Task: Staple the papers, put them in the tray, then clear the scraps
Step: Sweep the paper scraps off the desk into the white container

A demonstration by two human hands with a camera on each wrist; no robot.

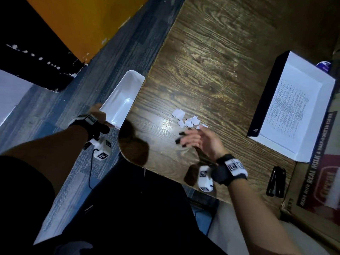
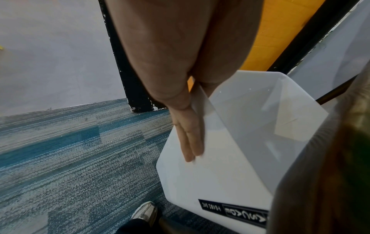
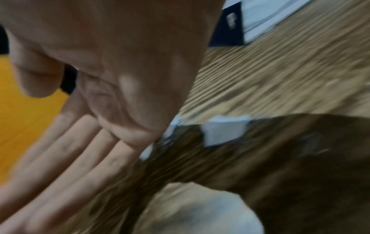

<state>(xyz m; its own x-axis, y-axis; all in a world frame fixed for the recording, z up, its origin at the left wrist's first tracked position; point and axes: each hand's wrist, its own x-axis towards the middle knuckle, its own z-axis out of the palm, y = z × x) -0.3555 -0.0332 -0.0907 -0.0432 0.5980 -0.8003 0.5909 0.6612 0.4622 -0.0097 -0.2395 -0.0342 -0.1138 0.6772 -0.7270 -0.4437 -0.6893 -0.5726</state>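
Observation:
Several white paper scraps (image 1: 187, 119) lie in a loose cluster on the wooden table (image 1: 211, 52). My right hand (image 1: 195, 138) is open just in front of them, fingers straight and its edge down near the tabletop; the blurred right wrist view shows a scrap (image 3: 224, 131) beside the palm. My left hand (image 1: 99, 115) holds a white bin (image 1: 121, 96) by its near wall, against the table's left edge and below the tabletop. Fingers (image 2: 190, 139) lie flat on the bin's (image 2: 230, 182) outside. The printed papers (image 1: 288, 111) lie in the dark-walled tray (image 1: 265, 100) at the right.
A black stapler (image 1: 276, 181) lies near the table's front right corner. A printed cardboard box (image 1: 320, 181) stands to the right of it. Blue carpet (image 1: 55, 111) and an orange panel (image 1: 82, 24) are to the left of the table.

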